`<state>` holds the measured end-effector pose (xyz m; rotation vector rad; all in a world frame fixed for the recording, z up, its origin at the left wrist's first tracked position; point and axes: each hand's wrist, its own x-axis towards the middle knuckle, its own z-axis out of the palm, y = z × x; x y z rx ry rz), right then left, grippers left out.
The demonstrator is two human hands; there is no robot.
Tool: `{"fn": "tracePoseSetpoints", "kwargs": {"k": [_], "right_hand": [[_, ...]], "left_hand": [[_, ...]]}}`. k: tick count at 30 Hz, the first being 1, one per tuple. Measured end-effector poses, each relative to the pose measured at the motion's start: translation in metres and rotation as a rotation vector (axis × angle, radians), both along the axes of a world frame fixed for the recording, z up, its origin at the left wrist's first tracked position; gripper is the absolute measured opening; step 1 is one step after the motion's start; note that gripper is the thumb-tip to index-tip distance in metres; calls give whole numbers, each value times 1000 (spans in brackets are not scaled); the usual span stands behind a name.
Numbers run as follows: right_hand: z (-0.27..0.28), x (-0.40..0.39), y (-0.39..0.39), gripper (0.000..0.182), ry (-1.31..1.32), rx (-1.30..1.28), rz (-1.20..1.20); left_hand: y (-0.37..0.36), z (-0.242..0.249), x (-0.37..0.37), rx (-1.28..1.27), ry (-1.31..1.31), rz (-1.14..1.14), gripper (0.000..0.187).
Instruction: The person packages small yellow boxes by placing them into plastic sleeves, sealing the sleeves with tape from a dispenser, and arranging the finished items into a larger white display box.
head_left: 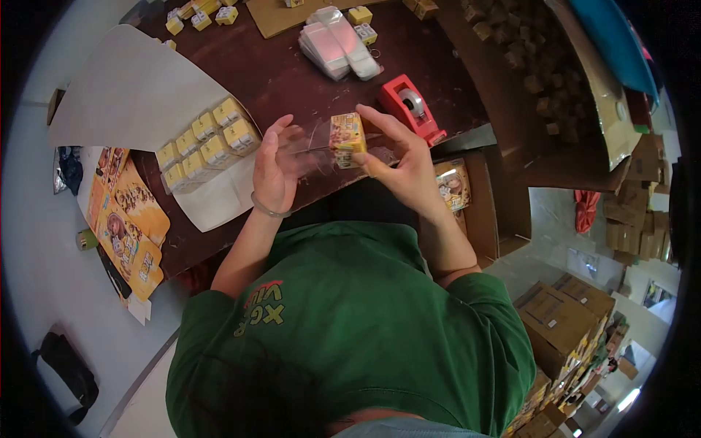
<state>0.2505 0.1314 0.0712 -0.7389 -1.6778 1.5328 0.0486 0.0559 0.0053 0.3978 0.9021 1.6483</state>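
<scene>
My right hand (409, 164) grips a small yellow printed box (347, 140) between thumb and fingers, above the table's near edge. Clear plastic film (312, 150) stretches from the box's left side towards my left hand (276, 164). The fingers of that hand are apart and partly blurred; whether they touch the film is hard to see. To its left, two rows of small yellow boxes (214, 150) stand on a white sheet (219, 206). Beyond my hands lies a stack of clear plastic bags (328, 47), and a red tape dispenser (409, 102) is just past my right hand.
The dark red table (266, 80) carries more yellow boxes (226, 15) at its far left. An open carton (540, 157) holding many small brown boxes (522, 55) stands at the right. Printed yellow card sheets (128, 219) hang at the left, and stacked cartons (558, 314) stand behind on the right.
</scene>
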Motion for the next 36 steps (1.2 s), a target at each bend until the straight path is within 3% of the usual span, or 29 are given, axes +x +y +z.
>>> {"fn": "tracePoseSetpoints", "kwargs": {"k": [3, 13, 16, 22, 25, 27, 31, 35, 36], "right_hand": [[-3, -18, -18, 63, -195, 400, -168], [-34, -19, -26, 60, -101, 218, -136], [-36, -17, -24, 58, -126, 298, -81], [-40, -28, -47, 45, 233, -88, -206], [-54, -27, -46, 37, 235, -3, -166], [-54, -25, -43, 31, 13, 273, -93], [-29, -10, -44, 33, -183, 458, -75], [-24, -10, -29, 31, -123, 228, 115], [-25, -9, -27, 35, -7, -61, 158]], "left_hand": [[-4, -3, 0, 66, 168, 114, 48], [-13, 4, -4, 62, 276, 129, 43], [-18, -2, -4, 57, 280, 129, 43], [-19, 3, 5, 96, 323, 148, 42], [-23, 2, 4, 73, 327, 148, 42], [-22, -6, 6, 59, 271, 165, 41], [-20, -6, 4, -25, 61, 135, 42], [-24, -6, 10, -12, 60, 62, 43], [-20, -3, 13, 21, 49, 49, 43]]}}
